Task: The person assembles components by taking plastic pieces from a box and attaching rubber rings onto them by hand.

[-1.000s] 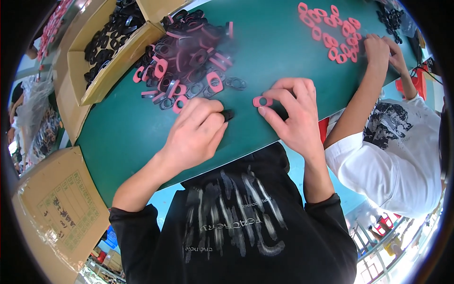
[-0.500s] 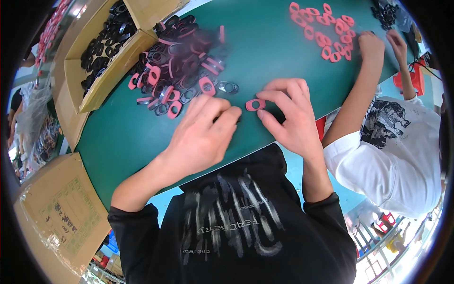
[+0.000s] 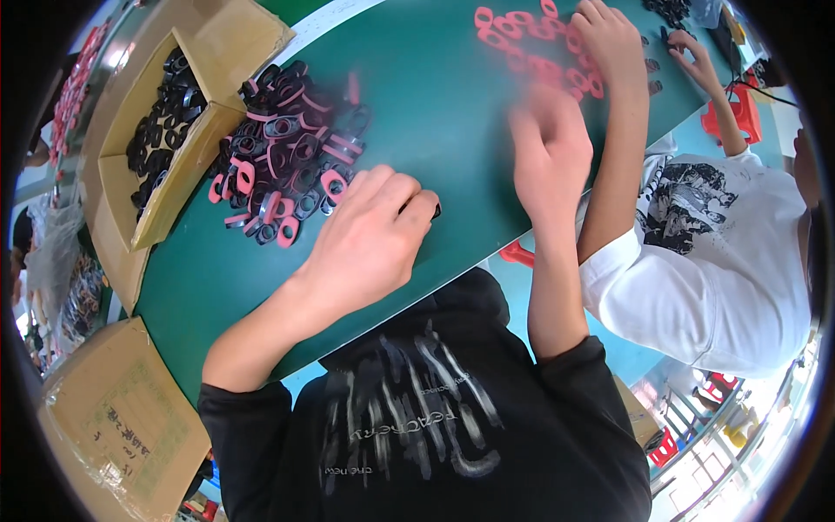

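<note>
My left hand (image 3: pixel 365 235) rests low over the green table (image 3: pixel 452 104), its fingers curled together. A small dark piece (image 3: pixel 437 210) shows at its fingertips, mostly hidden by them. Up and to the right, my right hand (image 3: pixel 554 143) is smeared by motion, at the near edge of a group of pink oval rings (image 3: pixel 519 24). Its fingertips are blurred, so whether a ring is in them cannot be seen. Left of my left hand lies a heap of black oval rings and pink ones (image 3: pixel 278 130). One pink-faced ring (image 3: pixel 333 185) lies close to my left knuckles.
An open cardboard box (image 3: pixel 187 143) of black rings stands beyond the heap. A closed carton (image 3: pixel 126 418) is at the lower left. On the right, a co-worker's hand (image 3: pixel 609 39) reaches over the pink rings; the other hand (image 3: pixel 691 61) is near small black parts.
My right hand, which held a pink oval ring near my left hand, has moved up and right to the pink group. My left hand keeps its pinch. A co-worker's hand has moved over the pink rings.
</note>
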### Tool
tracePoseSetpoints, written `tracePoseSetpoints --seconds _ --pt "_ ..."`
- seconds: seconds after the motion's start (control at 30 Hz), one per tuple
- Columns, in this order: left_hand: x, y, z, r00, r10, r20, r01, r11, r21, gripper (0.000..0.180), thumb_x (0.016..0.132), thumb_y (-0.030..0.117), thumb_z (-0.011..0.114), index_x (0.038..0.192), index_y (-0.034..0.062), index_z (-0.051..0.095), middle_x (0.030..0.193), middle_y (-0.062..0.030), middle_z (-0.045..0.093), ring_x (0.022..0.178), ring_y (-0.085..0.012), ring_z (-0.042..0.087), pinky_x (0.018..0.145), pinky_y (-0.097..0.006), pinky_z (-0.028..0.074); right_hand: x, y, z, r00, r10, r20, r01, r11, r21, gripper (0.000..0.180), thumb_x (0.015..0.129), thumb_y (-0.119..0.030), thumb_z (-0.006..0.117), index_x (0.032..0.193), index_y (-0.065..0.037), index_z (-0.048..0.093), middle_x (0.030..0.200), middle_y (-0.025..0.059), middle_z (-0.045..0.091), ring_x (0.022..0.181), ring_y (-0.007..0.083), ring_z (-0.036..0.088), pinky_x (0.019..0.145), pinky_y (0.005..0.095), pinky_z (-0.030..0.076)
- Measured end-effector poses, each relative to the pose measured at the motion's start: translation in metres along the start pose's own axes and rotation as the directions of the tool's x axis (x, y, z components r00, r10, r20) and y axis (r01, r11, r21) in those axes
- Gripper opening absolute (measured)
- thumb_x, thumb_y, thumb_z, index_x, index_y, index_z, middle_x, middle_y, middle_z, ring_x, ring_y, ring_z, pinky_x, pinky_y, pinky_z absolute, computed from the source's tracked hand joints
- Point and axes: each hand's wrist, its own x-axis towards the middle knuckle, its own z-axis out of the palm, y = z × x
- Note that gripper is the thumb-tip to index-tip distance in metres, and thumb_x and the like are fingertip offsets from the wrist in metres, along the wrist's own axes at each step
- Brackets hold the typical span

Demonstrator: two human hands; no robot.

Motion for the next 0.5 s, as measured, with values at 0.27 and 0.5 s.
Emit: tracePoseSetpoints --seconds 0.27,0.5 --pt "0.005 -0.008 -0.003 0.995 -0.036 0.093 0.032 0.999 0.035 0.031 0.075 -0.004 0.077 0.105 -0.0015 0.068 0.1 -0.0129 0.062 0.093 -0.0326 0.06 0.084 -0.043 0.05 0.08 0.022 0.054 0.943 -0.307 0.13 0.321 0.73 -0.604 0.022 0.088 -0.016 0.062 0.103 -0.007 0.076 0.098 0.0145 0.075 0.09 0.0333 0.071 0.079 0.0472 0.056" --pt "0.003 -0.007 -0.005 0.997 -0.013 0.076 0.008 0.998 0.063 0.03 0.074 -0.004 0.078 0.102 -0.0011 0.068 0.098 -0.012 0.061 0.091 -0.032 0.059 0.08 -0.041 0.049 0.069 0.007 0.069 0.944 -0.096 0.317 0.247 0.841 -0.482 0.026 0.084 -0.015 0.067 0.108 -0.006 0.075 0.104 0.0197 0.073 0.097 0.0403 0.066 0.086 0.0509 0.052"
